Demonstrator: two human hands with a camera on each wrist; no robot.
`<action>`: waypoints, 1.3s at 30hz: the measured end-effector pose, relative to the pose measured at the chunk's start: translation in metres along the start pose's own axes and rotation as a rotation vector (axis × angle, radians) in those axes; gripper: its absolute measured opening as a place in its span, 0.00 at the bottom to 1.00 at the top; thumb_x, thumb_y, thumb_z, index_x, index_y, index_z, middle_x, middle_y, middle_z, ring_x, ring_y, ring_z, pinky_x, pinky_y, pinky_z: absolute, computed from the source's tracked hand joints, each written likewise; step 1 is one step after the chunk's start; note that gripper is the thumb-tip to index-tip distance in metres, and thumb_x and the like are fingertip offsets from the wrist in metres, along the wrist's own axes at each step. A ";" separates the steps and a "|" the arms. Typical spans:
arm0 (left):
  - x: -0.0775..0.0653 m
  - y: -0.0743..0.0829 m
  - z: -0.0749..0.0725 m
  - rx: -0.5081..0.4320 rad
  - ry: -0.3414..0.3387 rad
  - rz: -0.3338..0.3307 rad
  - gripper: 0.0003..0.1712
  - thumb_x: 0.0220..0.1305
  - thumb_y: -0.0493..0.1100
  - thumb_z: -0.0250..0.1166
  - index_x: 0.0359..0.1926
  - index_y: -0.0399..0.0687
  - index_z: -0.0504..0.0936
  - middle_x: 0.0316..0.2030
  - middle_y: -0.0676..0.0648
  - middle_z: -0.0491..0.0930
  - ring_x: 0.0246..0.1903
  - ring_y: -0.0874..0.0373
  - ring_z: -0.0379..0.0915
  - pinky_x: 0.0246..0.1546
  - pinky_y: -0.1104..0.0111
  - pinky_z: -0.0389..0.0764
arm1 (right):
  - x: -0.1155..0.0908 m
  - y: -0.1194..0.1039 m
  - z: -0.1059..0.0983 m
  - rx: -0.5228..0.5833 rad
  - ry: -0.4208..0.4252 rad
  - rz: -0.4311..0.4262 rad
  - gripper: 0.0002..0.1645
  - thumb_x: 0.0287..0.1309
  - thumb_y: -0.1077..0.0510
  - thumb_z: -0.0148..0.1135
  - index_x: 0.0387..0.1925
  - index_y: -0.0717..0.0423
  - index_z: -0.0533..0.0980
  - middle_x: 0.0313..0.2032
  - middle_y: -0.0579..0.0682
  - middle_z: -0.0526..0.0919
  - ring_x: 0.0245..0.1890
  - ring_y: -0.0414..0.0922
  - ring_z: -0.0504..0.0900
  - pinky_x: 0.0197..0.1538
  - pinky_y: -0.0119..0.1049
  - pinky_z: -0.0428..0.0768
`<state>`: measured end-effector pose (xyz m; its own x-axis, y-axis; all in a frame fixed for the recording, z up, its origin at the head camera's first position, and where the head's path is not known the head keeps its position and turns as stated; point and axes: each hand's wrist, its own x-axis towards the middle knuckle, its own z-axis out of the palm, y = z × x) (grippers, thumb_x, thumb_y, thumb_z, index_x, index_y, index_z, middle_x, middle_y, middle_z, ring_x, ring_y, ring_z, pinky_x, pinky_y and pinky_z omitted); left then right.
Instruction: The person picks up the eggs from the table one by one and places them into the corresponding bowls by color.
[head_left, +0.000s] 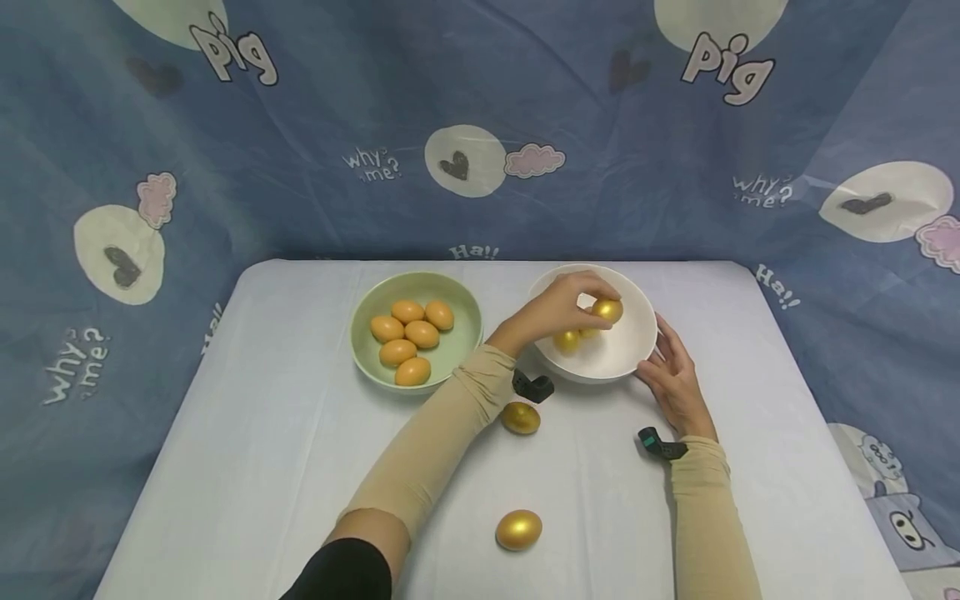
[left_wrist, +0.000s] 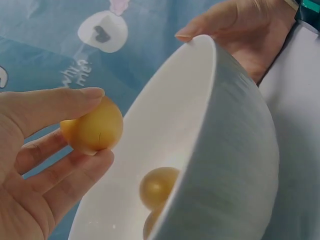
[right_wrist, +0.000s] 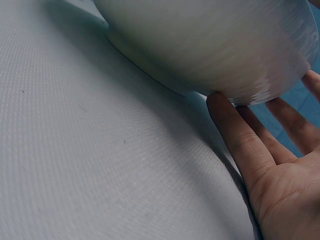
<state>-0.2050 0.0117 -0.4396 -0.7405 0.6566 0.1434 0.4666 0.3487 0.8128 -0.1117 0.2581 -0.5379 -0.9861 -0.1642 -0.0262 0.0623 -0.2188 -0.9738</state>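
My left hand (head_left: 562, 306) pinches a golden egg (head_left: 607, 311) between thumb and fingers, above the inside of a white bowl (head_left: 633, 342). In the left wrist view the held egg (left_wrist: 102, 127) is apart from the bowl wall. Two more golden eggs (head_left: 567, 341) lie in that bowl, partly behind the left hand in the head view. At the bowl's right side, my right hand (head_left: 678, 385) touches the outside with extended fingers. The right wrist view shows its fingertips and thumb (right_wrist: 240, 132) against the underside curve of the bowl (right_wrist: 200, 45).
A green bowl (head_left: 462, 354) with several brown eggs (head_left: 422, 334) stands left of the white one. One golden egg (head_left: 521, 418) lies on the white-covered table (head_left: 600, 500) beside the left forearm, another golden egg (head_left: 518, 530) nearer the front. A printed blue cloth (head_left: 375, 100) hangs behind.
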 end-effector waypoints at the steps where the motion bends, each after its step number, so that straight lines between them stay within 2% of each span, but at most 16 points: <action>1: 0.003 0.000 0.001 0.009 -0.012 -0.003 0.24 0.61 0.41 0.77 0.57 0.45 0.85 0.55 0.49 0.85 0.58 0.60 0.77 0.61 0.76 0.77 | 0.000 0.000 0.000 0.001 -0.002 0.000 0.50 0.67 0.70 0.60 0.82 0.41 0.51 0.83 0.53 0.50 0.71 0.36 0.72 0.64 0.33 0.81; 8: 0.028 0.002 0.009 0.088 -0.122 -0.057 0.24 0.63 0.43 0.75 0.59 0.46 0.84 0.59 0.49 0.84 0.60 0.60 0.77 0.66 0.71 0.76 | 0.000 -0.001 -0.001 0.034 -0.017 0.001 0.50 0.68 0.70 0.59 0.83 0.41 0.50 0.83 0.53 0.49 0.71 0.35 0.71 0.65 0.33 0.80; 12: 0.039 0.002 0.014 0.086 -0.167 -0.055 0.23 0.64 0.41 0.74 0.59 0.43 0.84 0.57 0.47 0.84 0.59 0.57 0.78 0.66 0.66 0.78 | -0.001 0.000 -0.002 0.046 -0.016 0.007 0.50 0.68 0.70 0.59 0.83 0.41 0.50 0.83 0.54 0.48 0.71 0.36 0.70 0.65 0.32 0.80; 18: 0.051 -0.003 0.022 0.133 -0.232 -0.056 0.20 0.64 0.39 0.73 0.57 0.44 0.85 0.55 0.48 0.85 0.56 0.57 0.79 0.60 0.76 0.76 | -0.001 0.002 -0.003 0.040 -0.012 0.008 0.49 0.68 0.68 0.60 0.82 0.40 0.51 0.83 0.53 0.48 0.74 0.39 0.68 0.65 0.32 0.80; 24: 0.057 -0.006 0.031 0.157 -0.276 -0.093 0.20 0.61 0.35 0.74 0.55 0.43 0.86 0.54 0.49 0.86 0.53 0.58 0.79 0.56 0.76 0.77 | -0.001 0.002 -0.003 0.039 -0.021 -0.010 0.49 0.68 0.68 0.60 0.82 0.41 0.51 0.83 0.53 0.49 0.74 0.39 0.68 0.64 0.31 0.81; 31: 0.059 0.001 0.034 0.201 -0.312 -0.153 0.19 0.53 0.34 0.78 0.48 0.49 0.88 0.45 0.52 0.86 0.47 0.58 0.77 0.53 0.72 0.76 | 0.000 0.002 -0.003 0.067 -0.033 -0.022 0.49 0.68 0.70 0.59 0.82 0.42 0.51 0.83 0.53 0.49 0.72 0.37 0.70 0.64 0.32 0.81; 36: 0.059 0.004 0.035 0.257 -0.334 -0.195 0.23 0.55 0.35 0.77 0.53 0.48 0.87 0.50 0.50 0.85 0.52 0.58 0.77 0.58 0.71 0.76 | -0.001 0.001 -0.002 0.065 -0.015 -0.010 0.50 0.68 0.70 0.59 0.82 0.41 0.51 0.83 0.53 0.49 0.72 0.37 0.70 0.64 0.32 0.81; 39: 0.058 0.004 0.034 0.257 -0.335 -0.230 0.26 0.55 0.35 0.76 0.57 0.48 0.85 0.54 0.50 0.84 0.54 0.58 0.76 0.58 0.71 0.76 | -0.001 0.001 -0.002 0.046 -0.010 0.002 0.50 0.68 0.70 0.59 0.82 0.40 0.51 0.83 0.52 0.49 0.74 0.39 0.68 0.65 0.33 0.81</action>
<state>-0.2304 0.0737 -0.4473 -0.6614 0.7079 -0.2477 0.4451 0.6363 0.6300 -0.1107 0.2596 -0.5388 -0.9843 -0.1747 -0.0257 0.0717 -0.2621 -0.9624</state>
